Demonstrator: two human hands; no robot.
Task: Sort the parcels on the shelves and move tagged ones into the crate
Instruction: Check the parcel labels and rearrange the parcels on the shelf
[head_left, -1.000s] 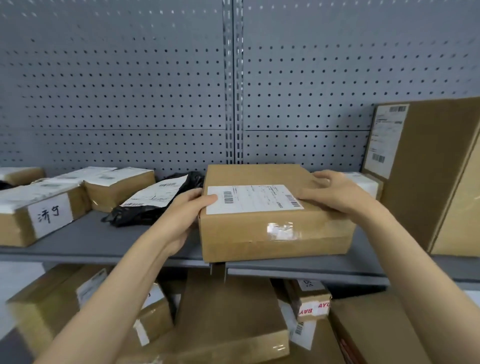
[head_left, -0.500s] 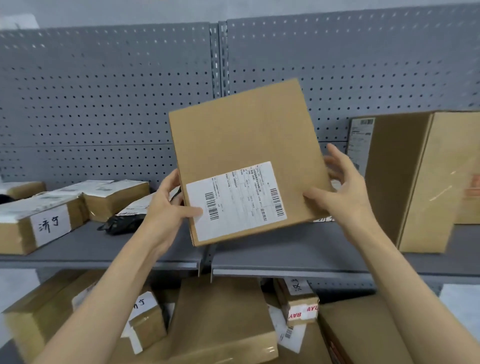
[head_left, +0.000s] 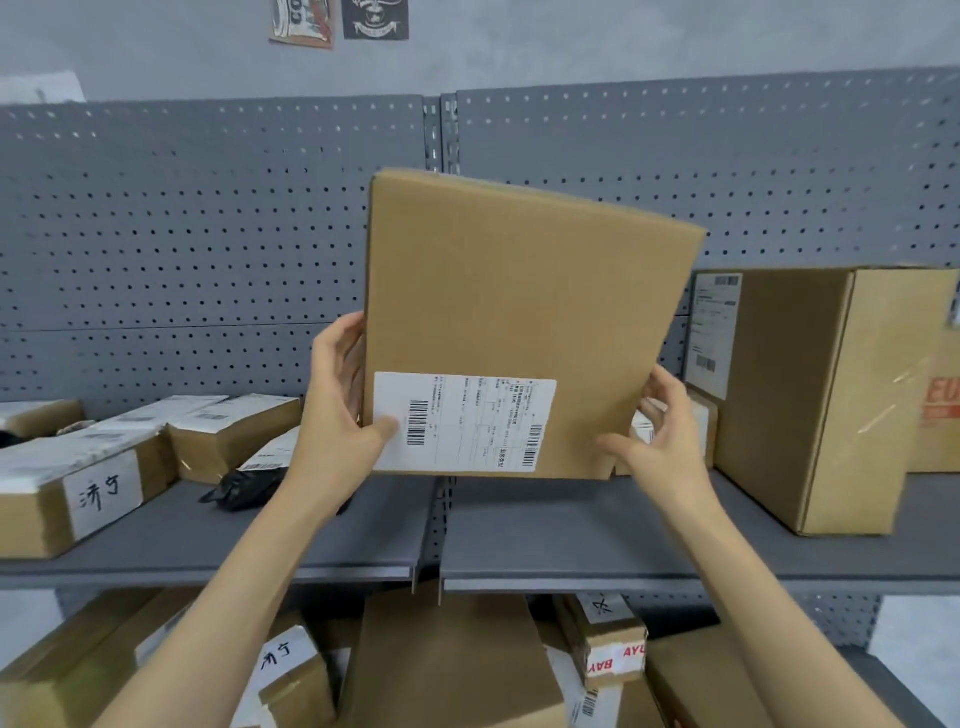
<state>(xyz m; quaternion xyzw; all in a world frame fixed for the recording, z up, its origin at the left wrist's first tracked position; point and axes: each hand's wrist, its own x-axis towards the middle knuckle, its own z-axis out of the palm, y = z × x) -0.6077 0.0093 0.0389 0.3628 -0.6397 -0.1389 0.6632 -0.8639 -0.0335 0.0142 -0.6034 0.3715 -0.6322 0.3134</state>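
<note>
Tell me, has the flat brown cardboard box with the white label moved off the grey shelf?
Yes. The flat brown cardboard box rose off the grey shelf, tipped upright.

Upper shelf (head_left: 571, 535): grey metal.
Left: taped boxes (head_left: 78, 483), a black bag (head_left: 244, 486).
Right: tall carton (head_left: 810, 395) standing upright.
Lower shelf: stacked cartons (head_left: 452, 670), crowded together.

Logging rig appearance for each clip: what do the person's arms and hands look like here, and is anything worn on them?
Both arms are bare as far as the frame shows: no sleeves, gloves, watch, rings or bands are visible. The left hand and right hand are uncovered, with no tape or markings. The forearms enter from the bottom edge, so anything worn higher up cannot be seen.
</note>
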